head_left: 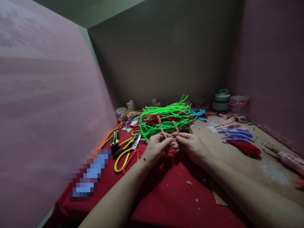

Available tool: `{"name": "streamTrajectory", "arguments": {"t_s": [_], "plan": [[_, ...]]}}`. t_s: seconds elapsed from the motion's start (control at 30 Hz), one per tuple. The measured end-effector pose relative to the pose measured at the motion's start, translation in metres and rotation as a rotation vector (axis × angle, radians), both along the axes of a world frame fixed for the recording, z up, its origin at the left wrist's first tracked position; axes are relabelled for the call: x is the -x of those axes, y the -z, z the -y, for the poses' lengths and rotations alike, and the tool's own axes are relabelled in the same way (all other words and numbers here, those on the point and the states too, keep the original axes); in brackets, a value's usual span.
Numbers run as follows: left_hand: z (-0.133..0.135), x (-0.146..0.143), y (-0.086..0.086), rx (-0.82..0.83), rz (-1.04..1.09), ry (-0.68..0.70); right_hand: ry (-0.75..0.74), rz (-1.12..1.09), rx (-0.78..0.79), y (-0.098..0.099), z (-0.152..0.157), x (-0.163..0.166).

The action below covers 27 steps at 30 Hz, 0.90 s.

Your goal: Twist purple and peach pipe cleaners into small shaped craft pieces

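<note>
My left hand [155, 147] and my right hand [191, 145] meet over the red cloth, fingertips closed and nearly touching. Between them is a pale pink pipe cleaner [161, 126], whose ends stick up above the fingers. Whether it is one bent stem or two pieces is hidden by my fingers. A small bit of green shows low between the hands. Just beyond lies a big heap of green pipe cleaners [163, 110] with some red ones mixed in. Scissors [128, 156] with yellow and orange handles lie left of my left hand.
Left of the scissors are yellow-black pliers [125, 145], a utility knife [115, 139] and orange pipe cleaners [106, 139]. On the right, a brown board [213, 139] bears purple pipe cleaners [239, 134], a red bundle [245, 148] and a pink glue gun [288, 159]. Walls enclose three sides.
</note>
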<state>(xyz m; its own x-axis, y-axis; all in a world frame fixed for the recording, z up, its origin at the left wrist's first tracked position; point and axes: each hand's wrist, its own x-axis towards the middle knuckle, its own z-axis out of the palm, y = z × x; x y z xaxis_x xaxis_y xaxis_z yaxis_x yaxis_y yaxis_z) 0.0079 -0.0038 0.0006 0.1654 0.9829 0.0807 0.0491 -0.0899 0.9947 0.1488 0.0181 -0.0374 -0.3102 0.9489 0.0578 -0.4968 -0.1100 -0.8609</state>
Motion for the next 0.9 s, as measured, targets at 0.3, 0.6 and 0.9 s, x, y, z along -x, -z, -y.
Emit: {"name": "streamTrajectory", "arguments": {"t_s": [0.3, 0.6, 0.9], "plan": [[-0.0021, 0.0024, 0.0024, -0.039, -0.036, 0.011, 0.008, 0.034, 0.016, -0.0069, 0.0029, 0.0003], [-0.0018, 0.0072, -0.0012, 0.034, 0.084, 0.059, 0.014, 0.057, 0.029, -0.0054, 0.0015, -0.0019], [0.0007, 0.0018, -0.0007, -0.019, -0.068, 0.066, -0.060, 0.117, 0.053, -0.0058, 0.0038, -0.0028]]}}
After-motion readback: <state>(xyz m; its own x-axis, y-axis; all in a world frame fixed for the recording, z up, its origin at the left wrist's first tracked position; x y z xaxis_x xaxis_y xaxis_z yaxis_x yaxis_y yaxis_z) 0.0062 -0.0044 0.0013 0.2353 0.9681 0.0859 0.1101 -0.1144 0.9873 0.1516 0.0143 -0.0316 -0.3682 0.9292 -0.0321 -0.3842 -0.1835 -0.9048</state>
